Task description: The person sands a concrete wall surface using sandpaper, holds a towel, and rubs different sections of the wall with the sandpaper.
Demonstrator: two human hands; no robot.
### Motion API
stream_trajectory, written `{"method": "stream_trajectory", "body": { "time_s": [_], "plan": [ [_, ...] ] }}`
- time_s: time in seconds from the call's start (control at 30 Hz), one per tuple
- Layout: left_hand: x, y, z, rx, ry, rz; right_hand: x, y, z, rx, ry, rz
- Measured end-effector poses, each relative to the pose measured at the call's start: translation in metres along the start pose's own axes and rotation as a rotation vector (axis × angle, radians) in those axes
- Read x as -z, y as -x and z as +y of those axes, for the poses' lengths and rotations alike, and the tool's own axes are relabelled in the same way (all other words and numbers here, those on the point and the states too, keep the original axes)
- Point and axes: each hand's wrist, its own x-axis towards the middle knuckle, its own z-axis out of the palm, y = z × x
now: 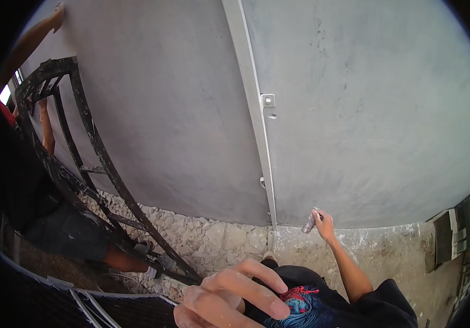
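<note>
Close to the camera at the bottom, my left hand (229,295) is raised in front of the dark shirt (330,303), its dusty fingers loosely bent and apart with nothing seen in them. Lower right of centre, my right hand (324,225) is closed around a short, grey-smeared object (309,223), perhaps a tool handle. It is near the foot of the grey wall panel (377,126). A pale vertical metal strip (257,109) with bolted tabs divides the wall surface.
On the left stands a black metal ladder-like frame (112,169). A co-worker (22,180) in dark clothes is beside it, one hand (58,16) against the wall. Broken rubble (202,240) lies along the wall's foot. Dark slatted objects (459,232) are at the right.
</note>
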Motion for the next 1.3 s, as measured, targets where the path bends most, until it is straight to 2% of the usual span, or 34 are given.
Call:
{"method": "stream_trajectory", "body": {
  "time_s": [0.03,0.1,0.17,0.27,0.37,0.47,0.67,0.77,0.83,0.87,0.93,0.97,1.0,1.03,1.07,1.13,1.23,1.3],
  "plan": [
    [0.004,0.001,0.004,0.011,-0.053,0.008,-0.007,-0.011,-0.02,0.012,0.003,-0.02],
    [0.015,-0.005,-0.002,-0.138,-0.054,-0.073,-0.021,-0.028,-0.057,0.031,-0.118,-0.088],
    [0.023,-0.01,-0.009,-0.251,-0.061,-0.102,-0.029,-0.041,-0.093,0.073,-0.105,-0.137],
    [0.033,-0.016,-0.011,-0.375,-0.11,-0.066,-0.045,-0.055,-0.134,0.162,-0.085,-0.208],
    [0.045,-0.023,-0.01,-0.271,-0.155,-0.124,-0.052,-0.067,-0.174,0.243,-0.087,-0.265],
    [0.05,-0.03,-0.024,-0.392,-0.119,-0.057,-0.06,-0.078,-0.201,0.297,-0.124,-0.305],
    [0.063,-0.03,-0.032,-0.339,-0.101,-0.02,-0.068,-0.096,-0.241,0.325,-0.154,-0.373],
    [0.072,-0.027,-0.042,-0.241,-0.197,0.186,-0.069,-0.103,-0.26,0.318,-0.15,-0.411],
    [0.101,-0.011,-0.062,-0.098,-0.314,0.231,-0.07,-0.109,-0.273,0.321,-0.155,-0.43],
    [0.126,-0.003,-0.072,0.042,-0.453,0.154,-0.071,-0.114,-0.281,0.329,-0.191,-0.478],
    [0.159,0.01,-0.105,0.478,-0.88,0.249,-0.071,-0.121,-0.298,0.331,-0.234,-0.522],
    [0.172,0.021,-0.122,0.478,-0.88,0.237,-0.07,-0.125,-0.309,0.322,-0.274,-0.609],
    [0.182,0.033,-0.139,0.578,-0.892,0.328,-0.068,-0.128,-0.318,0.319,-0.311,-0.695],
    [0.19,0.038,-0.149,0.669,-0.9,0.425,-0.067,-0.13,-0.328,0.331,-0.311,-0.686],
    [0.196,0.039,-0.15,0.653,-0.898,0.42,-0.068,-0.132,-0.338,0.328,-0.297,-0.712],
    [0.206,0.04,-0.151,0.905,-0.226,0.591,-0.065,-0.135,-0.361,0.332,-0.27,-0.733],
    [0.226,0.037,-0.163,0.907,-0.169,0.619,-0.051,-0.14,-0.4,0.441,-0.165,-0.693],
    [0.23,0.018,-0.16,0.889,-0.227,0.57,-0.034,-0.148,-0.432,0.69,-0.124,-0.449]
  ]
}}
